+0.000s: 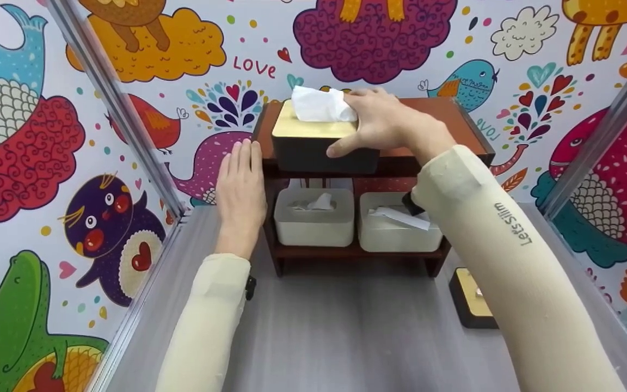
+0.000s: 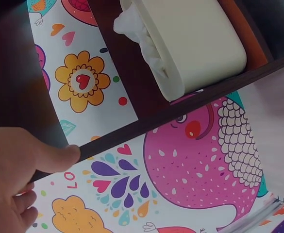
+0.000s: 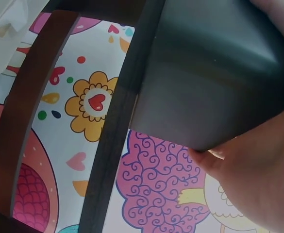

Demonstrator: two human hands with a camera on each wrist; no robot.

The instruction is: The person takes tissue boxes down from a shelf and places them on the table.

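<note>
A black tissue box [image 1: 313,155] with a pale wood lid sits on the left part of a brown wooden shelf's top [image 1: 436,114]. White tissue [image 1: 319,104] sticks out of its lid. My right hand [image 1: 384,122] grips the box's right end, thumb on the front and fingers round the far side. The right wrist view shows the box's dark wall [image 3: 205,73] against my palm. My left hand [image 1: 241,185] touches the shelf's left side, fingers straight in the head view. In the left wrist view the thumb [image 2: 59,158] lies against the shelf edge [image 2: 132,130].
Two cream tissue boxes [image 1: 313,231] stand side by side on the lower shelf board [image 1: 319,252]. Another black box with a wood lid [image 1: 468,305] stands on the grey floor [image 1: 346,326] at right, partly behind my right sleeve. Cartoon-printed walls [image 1: 259,32] enclose the space.
</note>
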